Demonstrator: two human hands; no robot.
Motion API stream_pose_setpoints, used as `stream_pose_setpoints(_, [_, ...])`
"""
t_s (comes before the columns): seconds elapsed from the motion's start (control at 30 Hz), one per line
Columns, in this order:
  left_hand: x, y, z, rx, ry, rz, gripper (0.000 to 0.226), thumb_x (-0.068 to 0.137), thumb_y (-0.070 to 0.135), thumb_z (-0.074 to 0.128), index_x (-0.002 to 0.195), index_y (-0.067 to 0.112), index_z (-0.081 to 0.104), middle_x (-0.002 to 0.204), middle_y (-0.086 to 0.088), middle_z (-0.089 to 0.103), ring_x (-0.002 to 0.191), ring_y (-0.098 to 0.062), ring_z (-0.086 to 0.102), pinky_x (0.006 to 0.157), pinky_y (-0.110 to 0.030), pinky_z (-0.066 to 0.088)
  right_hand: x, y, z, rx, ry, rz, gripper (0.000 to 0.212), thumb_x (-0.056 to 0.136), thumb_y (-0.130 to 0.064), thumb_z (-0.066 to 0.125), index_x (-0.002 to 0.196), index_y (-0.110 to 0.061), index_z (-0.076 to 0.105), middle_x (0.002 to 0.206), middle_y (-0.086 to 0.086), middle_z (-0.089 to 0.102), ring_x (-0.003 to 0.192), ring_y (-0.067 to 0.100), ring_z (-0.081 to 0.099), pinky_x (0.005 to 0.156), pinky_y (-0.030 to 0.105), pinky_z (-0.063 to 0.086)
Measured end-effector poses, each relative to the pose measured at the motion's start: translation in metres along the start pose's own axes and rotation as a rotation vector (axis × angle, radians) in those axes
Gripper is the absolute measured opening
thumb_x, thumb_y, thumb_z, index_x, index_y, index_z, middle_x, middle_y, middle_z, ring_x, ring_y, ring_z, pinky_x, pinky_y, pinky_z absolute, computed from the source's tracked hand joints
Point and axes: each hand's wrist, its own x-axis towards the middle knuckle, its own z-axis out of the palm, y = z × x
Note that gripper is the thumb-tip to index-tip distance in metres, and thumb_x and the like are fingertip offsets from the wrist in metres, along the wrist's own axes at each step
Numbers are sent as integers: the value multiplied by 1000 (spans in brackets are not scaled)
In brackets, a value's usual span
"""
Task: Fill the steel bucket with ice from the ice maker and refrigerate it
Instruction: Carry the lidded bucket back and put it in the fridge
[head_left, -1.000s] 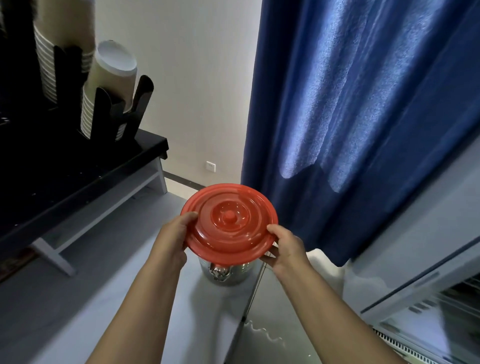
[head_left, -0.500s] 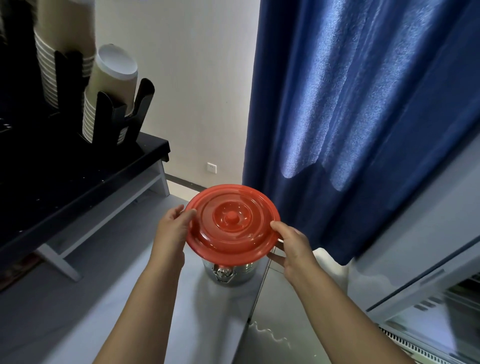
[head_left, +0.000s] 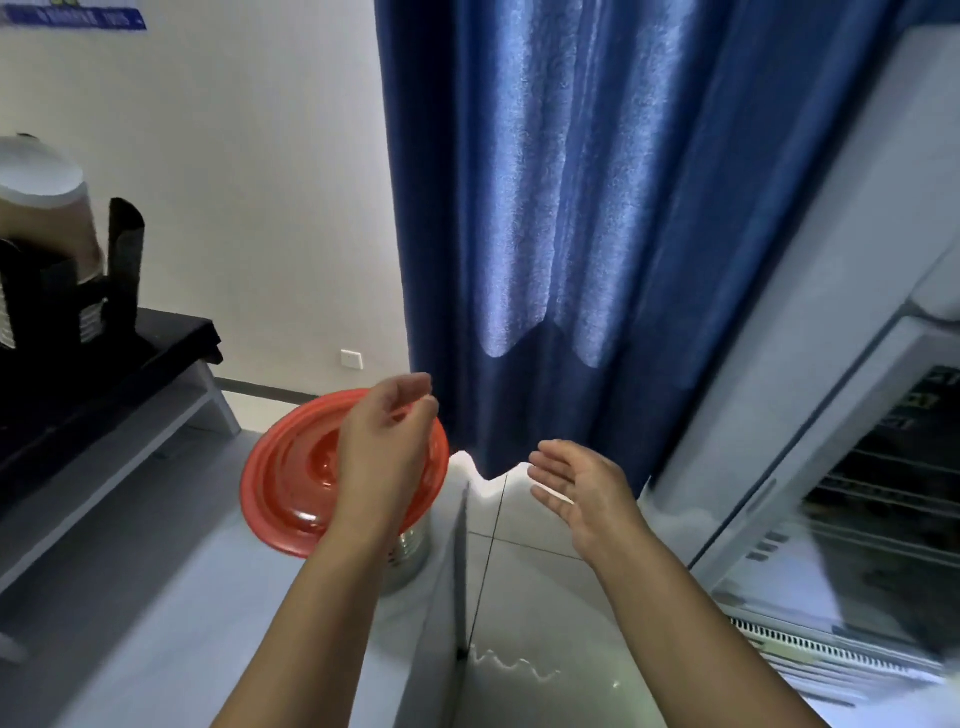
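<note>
The steel bucket (head_left: 411, 546) stands at the right edge of a grey counter (head_left: 156, 597), mostly hidden under its red round lid (head_left: 291, 483). My left hand (head_left: 384, 447) hovers over the right half of the lid with loosely curled fingers, holding nothing; whether it touches the lid is unclear. To the right of the bucket, my right hand (head_left: 582, 493) is off the lid and above the floor, palm turned left and fingers relaxed.
A fridge (head_left: 857, 493) with a glass door and wire shelves stands at the right. A blue curtain (head_left: 571, 208) hangs behind the bucket. Stacked paper cups sit in a black holder (head_left: 52, 270) at the left. White floor tiles (head_left: 530, 571) lie between counter and fridge.
Both hands have let go of the red lid, which now rests on the bucket. The right hand has swung out to the right, and the view has turned right toward the fridge.
</note>
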Motion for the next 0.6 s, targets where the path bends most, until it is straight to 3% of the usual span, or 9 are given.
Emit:
stream_pose_setpoints(0.1, [-10,8,54,-45,-95,-3,23,85,4,58,100,16,70,92,9,71,81,5,64,71,-7,47,6,-20,-41,40,34,-34,16,84,-15,65,97,-5,67,94,11,73,85,22,71,68,31,56])
stream_pose_setpoints(0.23, [-25,11,124,-89,-241,-67,25,84,6,60,103,21,67,96,7,71,90,-6,67,80,-23,53,14,-49,-102,64,97,-66,8,86,-13,63,90,-7,67,88,10,72,79,21,69,64,28,54])
stream_pose_setpoints(0.33, [-39,21,190,-69,-375,-41,25,84,11,62,100,29,66,95,13,70,86,5,65,76,-15,48,21,-75,-164,112,186,-103,5,87,-13,63,85,-10,67,77,4,73,69,16,68,57,24,53])
stream_pose_setpoints(0.43, [-49,34,251,-76,-456,-23,23,84,12,64,101,26,66,93,14,70,84,6,64,76,-13,49,25,-98,-213,160,247,-135,4,86,-11,62,85,-10,66,67,1,72,61,14,67,56,24,52])
stream_pose_setpoints(0.53, [-61,48,314,-85,-537,4,18,83,20,67,99,27,67,85,16,69,75,9,62,63,-7,46,28,-119,-258,192,302,-172,8,87,-6,59,83,-10,65,63,1,71,53,11,65,52,20,52])
stream_pose_setpoints(0.6, [-72,59,358,-96,-598,22,17,82,27,68,100,26,67,86,16,69,78,10,62,67,-5,46,29,-134,-292,206,341,-200,11,88,-4,57,84,-9,66,64,3,71,53,11,66,51,19,53])
